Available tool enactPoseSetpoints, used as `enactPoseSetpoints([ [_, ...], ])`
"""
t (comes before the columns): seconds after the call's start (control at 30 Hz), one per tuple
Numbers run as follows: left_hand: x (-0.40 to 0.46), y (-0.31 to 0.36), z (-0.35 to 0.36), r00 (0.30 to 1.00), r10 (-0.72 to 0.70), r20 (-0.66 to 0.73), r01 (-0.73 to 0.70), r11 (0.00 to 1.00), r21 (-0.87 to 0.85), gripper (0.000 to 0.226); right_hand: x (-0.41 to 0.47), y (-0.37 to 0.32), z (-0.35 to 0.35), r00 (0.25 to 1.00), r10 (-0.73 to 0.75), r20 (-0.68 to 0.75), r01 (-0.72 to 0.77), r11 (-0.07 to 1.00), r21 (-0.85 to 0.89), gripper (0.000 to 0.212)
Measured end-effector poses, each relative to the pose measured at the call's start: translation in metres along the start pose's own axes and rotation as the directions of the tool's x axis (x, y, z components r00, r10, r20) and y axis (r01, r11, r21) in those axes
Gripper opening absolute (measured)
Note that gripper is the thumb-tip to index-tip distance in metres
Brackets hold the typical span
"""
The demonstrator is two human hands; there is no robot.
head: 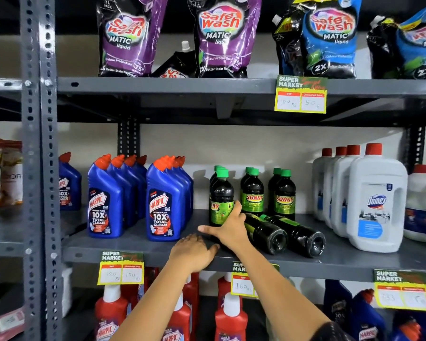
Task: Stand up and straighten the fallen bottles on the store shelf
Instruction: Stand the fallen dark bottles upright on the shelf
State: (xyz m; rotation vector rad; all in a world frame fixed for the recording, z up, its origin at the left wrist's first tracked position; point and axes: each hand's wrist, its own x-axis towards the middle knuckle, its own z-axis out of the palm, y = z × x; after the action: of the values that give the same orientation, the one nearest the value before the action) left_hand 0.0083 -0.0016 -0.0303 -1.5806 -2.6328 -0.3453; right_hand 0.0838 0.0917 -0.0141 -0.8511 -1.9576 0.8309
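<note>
**Squaring up the front bottle, two still down**

I am working the middle shelf. My right hand is wrapping around the lower part of the upright front bottle, thumb spread toward the left, and its label is facing partly sideways. My left hand is resting flat and empty on the shelf edge just beside it. Two fallen bottles are lying on their sides right of my hand, bases toward me, caps pointing at the standing row. I judge I am straightening this bottle; next I should be gripping the nearer fallen one and tipping it upright without knocking the row.
</note>
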Motion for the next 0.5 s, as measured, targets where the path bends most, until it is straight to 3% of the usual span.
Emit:
enactPoseSetpoints([
  [0.1,-0.0013,0.0008,0.0022,1.000,-0.001,-0.023,0.002,1.000,0.023,0.078,0.0011,0.0013,0.0022,0.998,-0.024,-0.066,0.020,0.998,-0.067,0.110],
  [0.2,-0.0011,0.0008,0.0048,0.999,-0.009,-0.036,0.010,0.999,0.036,0.078,0.0059,0.0087,-0.0014,0.998,-0.055,-0.022,0.057,0.996,0.069,0.098],
  [0.33,-0.0019,0.0017,0.0036,0.999,-0.011,-0.049,0.013,0.999,0.034,0.078,0.0037,0.0037,0.0008,0.999,-0.044,-0.025,0.044,0.999,0.023,0.122],
  [0.5,-0.0019,0.0021,0.0028,0.999,-0.019,-0.031,0.020,0.999,0.033,0.080,0.0053,0.0044,-0.0063,0.999,-0.015,-0.045,0.016,0.999,0.038,0.103],
])
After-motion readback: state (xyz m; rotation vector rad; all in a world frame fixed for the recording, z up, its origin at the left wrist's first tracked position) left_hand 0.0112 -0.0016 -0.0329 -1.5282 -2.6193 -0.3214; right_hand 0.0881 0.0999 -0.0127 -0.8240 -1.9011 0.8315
